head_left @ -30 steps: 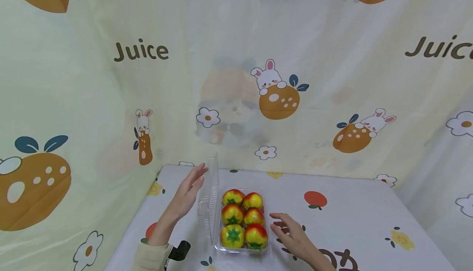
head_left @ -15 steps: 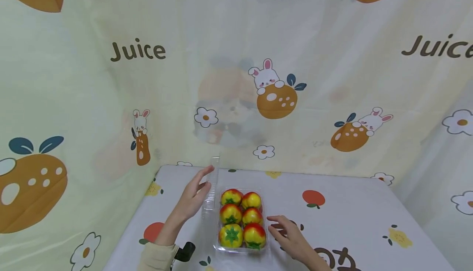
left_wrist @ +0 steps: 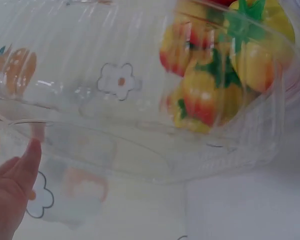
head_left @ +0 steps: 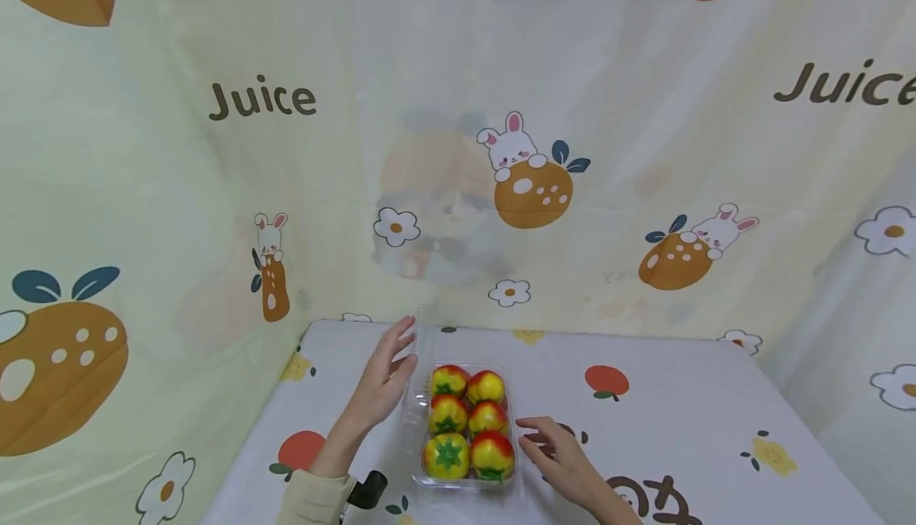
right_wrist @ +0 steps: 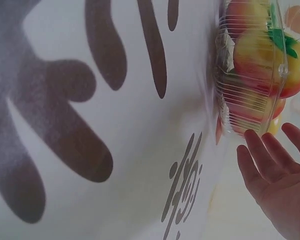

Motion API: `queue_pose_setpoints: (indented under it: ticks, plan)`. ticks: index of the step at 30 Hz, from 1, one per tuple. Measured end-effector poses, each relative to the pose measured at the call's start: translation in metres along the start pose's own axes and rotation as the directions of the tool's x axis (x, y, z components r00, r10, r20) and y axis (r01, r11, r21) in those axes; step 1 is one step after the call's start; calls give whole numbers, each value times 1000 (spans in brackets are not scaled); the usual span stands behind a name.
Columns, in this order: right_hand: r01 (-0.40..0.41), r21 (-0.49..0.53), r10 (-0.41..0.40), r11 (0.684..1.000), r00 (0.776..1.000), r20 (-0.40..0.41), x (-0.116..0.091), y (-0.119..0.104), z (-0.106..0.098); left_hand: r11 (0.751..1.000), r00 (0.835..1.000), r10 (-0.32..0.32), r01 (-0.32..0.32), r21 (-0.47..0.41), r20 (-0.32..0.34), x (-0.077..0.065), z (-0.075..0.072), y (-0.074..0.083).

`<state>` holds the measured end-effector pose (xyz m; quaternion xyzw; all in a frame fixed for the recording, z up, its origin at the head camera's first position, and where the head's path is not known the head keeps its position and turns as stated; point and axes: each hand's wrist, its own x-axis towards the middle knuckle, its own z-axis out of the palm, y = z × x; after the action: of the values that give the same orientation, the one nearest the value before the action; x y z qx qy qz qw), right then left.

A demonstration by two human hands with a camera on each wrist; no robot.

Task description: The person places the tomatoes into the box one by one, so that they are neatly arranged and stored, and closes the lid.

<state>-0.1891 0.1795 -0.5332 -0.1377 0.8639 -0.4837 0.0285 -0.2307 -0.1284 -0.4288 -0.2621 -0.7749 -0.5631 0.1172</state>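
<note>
A clear plastic clamshell box (head_left: 463, 483) lies on the table with several red-and-yellow fruits (head_left: 448, 456), green leafy caps on them, arranged in two columns. Its hinged lid (head_left: 417, 410) stands raised along the left side, leaning a little over the fruits. My left hand (head_left: 384, 378) is at the outer face of this lid, fingers extended; in the left wrist view its fingertips (left_wrist: 34, 150) come right up to the lid's edge (left_wrist: 140, 170). Beside the box's right wall, my right hand (head_left: 564, 461) hovers with loosely bent fingers and holds nothing. The right wrist view has its fingertips (right_wrist: 250, 137) near the box's ribbed side.
A white printed cloth (head_left: 680, 406) covers the table. Behind it and on both sides hangs a pale curtain (head_left: 343, 159) with fruit and rabbit prints. A black device (head_left: 368, 490) sits at the left wrist.
My left hand has moved to the right, and the lid has swung from farther left to more upright, toward the fruits. My right hand has barely moved, staying beside the box.
</note>
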Motion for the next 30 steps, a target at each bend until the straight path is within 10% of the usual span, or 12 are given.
queue_pose_setpoints:
  ticks: [30]
  plan:
    - [-11, 30, 11, 999, 1000, 0, -7, 9, -5, 999, 999, -37, 38, -33, 22, -12, 27, -14]
